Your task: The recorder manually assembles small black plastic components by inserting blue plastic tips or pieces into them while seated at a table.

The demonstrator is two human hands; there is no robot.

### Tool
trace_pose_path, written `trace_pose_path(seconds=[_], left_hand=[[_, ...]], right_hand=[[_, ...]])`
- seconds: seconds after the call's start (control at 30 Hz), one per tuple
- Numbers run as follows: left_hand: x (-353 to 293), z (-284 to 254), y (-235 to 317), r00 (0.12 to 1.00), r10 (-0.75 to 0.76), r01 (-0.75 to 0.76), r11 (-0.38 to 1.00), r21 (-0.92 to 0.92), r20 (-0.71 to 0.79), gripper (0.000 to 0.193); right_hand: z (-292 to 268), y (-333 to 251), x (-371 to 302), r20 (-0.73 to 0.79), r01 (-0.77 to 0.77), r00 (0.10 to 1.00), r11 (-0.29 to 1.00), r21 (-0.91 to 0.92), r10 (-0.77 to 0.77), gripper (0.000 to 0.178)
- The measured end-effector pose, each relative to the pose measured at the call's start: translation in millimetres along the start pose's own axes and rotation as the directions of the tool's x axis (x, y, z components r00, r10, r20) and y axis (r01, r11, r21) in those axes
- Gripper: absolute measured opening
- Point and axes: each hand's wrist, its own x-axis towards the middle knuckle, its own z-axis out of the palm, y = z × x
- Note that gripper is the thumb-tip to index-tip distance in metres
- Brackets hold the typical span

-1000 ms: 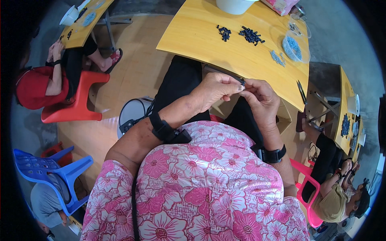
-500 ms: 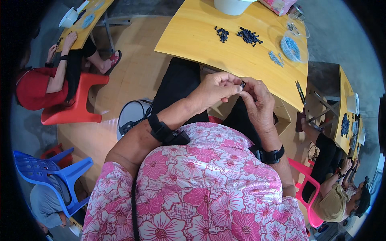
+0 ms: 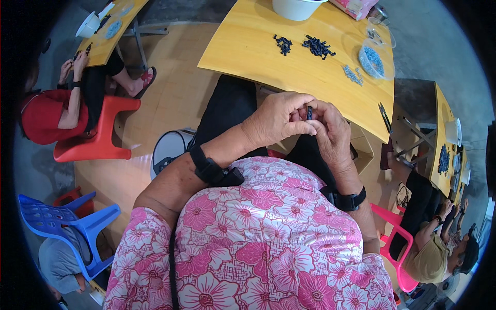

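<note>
Between my two hands, just off the near edge of the yellow table [image 3: 248, 57], is a small dark cylindrical piece [image 3: 309, 112]. My left hand [image 3: 281, 116] pinches it from one side, thumb and fingers bent. My right hand [image 3: 332, 129] closes on it from the other side with thumb and forefinger. On the tabletop beyond lie two heaps of small black cylindrical pieces, a smaller one [image 3: 283, 45] and a larger one [image 3: 318, 47]. To their right is a scatter of small pale blue pieces [image 3: 353, 75] beside a clear bowl of them [image 3: 372, 62].
Dark tweezers [image 3: 385, 118] lie at the table's right edge. A white tub [image 3: 297, 8], a pink package [image 3: 356, 6] and clear containers stand farther back. Other people sit at tables left and right. A red stool [image 3: 95, 129], a blue chair [image 3: 72, 227] and a white bin [image 3: 168, 152] stand nearby.
The dark piece has turned more upright between my fingers and shows more of its length. My left thumb has shifted right, nearer the right thumb. At the left table, a co-worker's hands have moved.
</note>
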Motion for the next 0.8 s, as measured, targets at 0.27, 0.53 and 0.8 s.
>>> trace_pose_path(seconds=[0.27,0.53,0.8], left_hand=[[-1.4,-0.8,-0.4,0.997,0.069,-0.068,0.997,0.045,-0.019,0.055],[-3.3,1.5,-0.8,0.993,0.111,-0.110,0.994,0.024,-0.051,0.058],[-4.6,4.6,1.6,0.984,0.150,-0.148,0.989,0.021,-0.098,0.044]], right_hand=[[-1.7,-1.4,0.3,0.030,0.029,0.999,0.998,0.047,-0.030,0.033],[-3.1,-6.5,1.0,0.033,0.044,0.998,0.999,0.019,-0.044,0.035],[-3.1,-5.3,0.6,0.033,0.053,0.998,0.998,0.028,-0.054,0.034]])
